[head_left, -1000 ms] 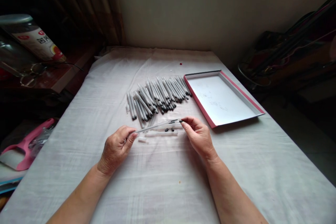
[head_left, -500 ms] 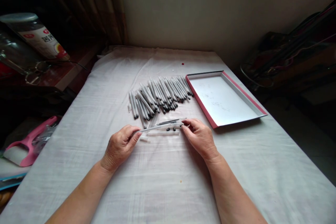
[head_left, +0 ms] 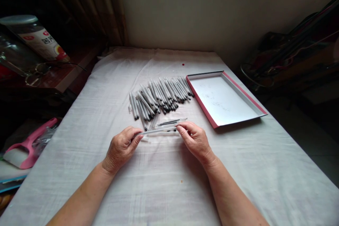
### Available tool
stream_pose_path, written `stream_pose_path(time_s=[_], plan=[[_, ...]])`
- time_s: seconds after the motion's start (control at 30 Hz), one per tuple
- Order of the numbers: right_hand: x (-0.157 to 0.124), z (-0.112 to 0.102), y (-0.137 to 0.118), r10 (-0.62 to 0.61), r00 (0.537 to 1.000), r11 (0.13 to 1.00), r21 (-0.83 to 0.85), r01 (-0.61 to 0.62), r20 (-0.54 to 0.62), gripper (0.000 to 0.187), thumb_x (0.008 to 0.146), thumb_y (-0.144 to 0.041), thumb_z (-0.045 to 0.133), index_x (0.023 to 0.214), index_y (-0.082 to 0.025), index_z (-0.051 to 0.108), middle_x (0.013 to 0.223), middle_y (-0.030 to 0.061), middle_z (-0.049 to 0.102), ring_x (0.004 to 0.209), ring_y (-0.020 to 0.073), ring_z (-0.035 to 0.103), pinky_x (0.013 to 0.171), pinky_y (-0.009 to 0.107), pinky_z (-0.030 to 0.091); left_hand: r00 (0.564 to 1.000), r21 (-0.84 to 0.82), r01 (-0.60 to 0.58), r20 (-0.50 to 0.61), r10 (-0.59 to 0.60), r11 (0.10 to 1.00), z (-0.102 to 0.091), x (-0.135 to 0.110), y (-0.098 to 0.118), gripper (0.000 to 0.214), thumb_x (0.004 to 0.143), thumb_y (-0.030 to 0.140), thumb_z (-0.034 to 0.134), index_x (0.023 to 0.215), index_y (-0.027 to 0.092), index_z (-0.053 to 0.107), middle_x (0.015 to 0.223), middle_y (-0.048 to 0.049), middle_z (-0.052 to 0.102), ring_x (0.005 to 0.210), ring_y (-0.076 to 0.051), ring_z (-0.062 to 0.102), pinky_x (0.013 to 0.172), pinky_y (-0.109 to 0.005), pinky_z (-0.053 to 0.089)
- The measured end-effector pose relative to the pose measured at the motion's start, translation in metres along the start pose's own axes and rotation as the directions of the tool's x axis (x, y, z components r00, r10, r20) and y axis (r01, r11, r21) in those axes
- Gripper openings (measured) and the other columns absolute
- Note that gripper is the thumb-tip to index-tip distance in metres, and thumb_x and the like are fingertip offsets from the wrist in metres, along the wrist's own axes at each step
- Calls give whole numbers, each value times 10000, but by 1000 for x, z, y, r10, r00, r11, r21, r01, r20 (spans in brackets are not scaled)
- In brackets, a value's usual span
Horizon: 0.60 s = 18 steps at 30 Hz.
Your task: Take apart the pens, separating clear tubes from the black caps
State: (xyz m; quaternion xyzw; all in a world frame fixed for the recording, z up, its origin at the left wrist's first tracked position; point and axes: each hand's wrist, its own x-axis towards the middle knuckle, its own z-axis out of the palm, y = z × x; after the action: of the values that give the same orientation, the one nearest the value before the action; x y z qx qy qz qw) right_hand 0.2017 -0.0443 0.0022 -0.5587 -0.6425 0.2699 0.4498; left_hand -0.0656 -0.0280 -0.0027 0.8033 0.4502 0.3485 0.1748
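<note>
Head view: my left hand (head_left: pixel 122 147) pinches a pen barrel (head_left: pixel 159 131) at left; my right hand (head_left: pixel 194 142), fingertips together, grips its right end.

Curtain (head_left: pixel 107 7), tablecloth (head_left: pixel 156 190) and labelled jar (head_left: pixel 46 42) suggest a home.

Left fingers (head_left: pixel 136 141) hide end of pen barrel (head_left: pixel 158 131); other looks unclear.

left hand (head_left: pixel 122 147) — pinches tube (head_left: pixel 158 131) | right hand (head_left: pixel 195 142) — its other end | pens (head_left: pixel 161 93) heaped
</note>
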Motion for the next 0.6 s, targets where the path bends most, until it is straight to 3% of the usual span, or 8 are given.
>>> stream_pose_path(time_s=[0.23, 0.43, 0.6], plan=[[2, -2, 3, 42, 998, 999, -19, -43, -45, 200, 865, -331, 561, 746, -214, 671, 732, 35, 687, 688, 180, 628, 655, 284, 483, 999, 36, -51, -2, 51, 998, -1, 1, -1, 166, 943, 276, 525, 952, 179, 659, 834, -42, 699, 774, -143, 673, 731, -226, 519], [11, -21, 26, 258, 930, 958, -54, -281, -260, 313, 839, -478, 527, 802, -194, 654, 713, 39, 675, 644, 187, 608, 643, 303, 470, 994, 153, 13, -109, 4, 988, -19, 3, -17, 230, 925, 364, 535, 917, 174, 665, 826, -43, 700, 687, -139, 651, 608, -218, 500], [13, -24, 33, 221, 943, 937, -215, -276, -248, 318, 832, -461, 503, 784, -195, 670, 802, 79, 718, 778, 229, 653, 746, 335, 481, 989, 186, 60, -143, -33, 981, -26, 3, -21, 255, 907, 396, 546, 878, 175, 671, 797, -27, 692, 568, -115, 595, 519, -214, 461]])
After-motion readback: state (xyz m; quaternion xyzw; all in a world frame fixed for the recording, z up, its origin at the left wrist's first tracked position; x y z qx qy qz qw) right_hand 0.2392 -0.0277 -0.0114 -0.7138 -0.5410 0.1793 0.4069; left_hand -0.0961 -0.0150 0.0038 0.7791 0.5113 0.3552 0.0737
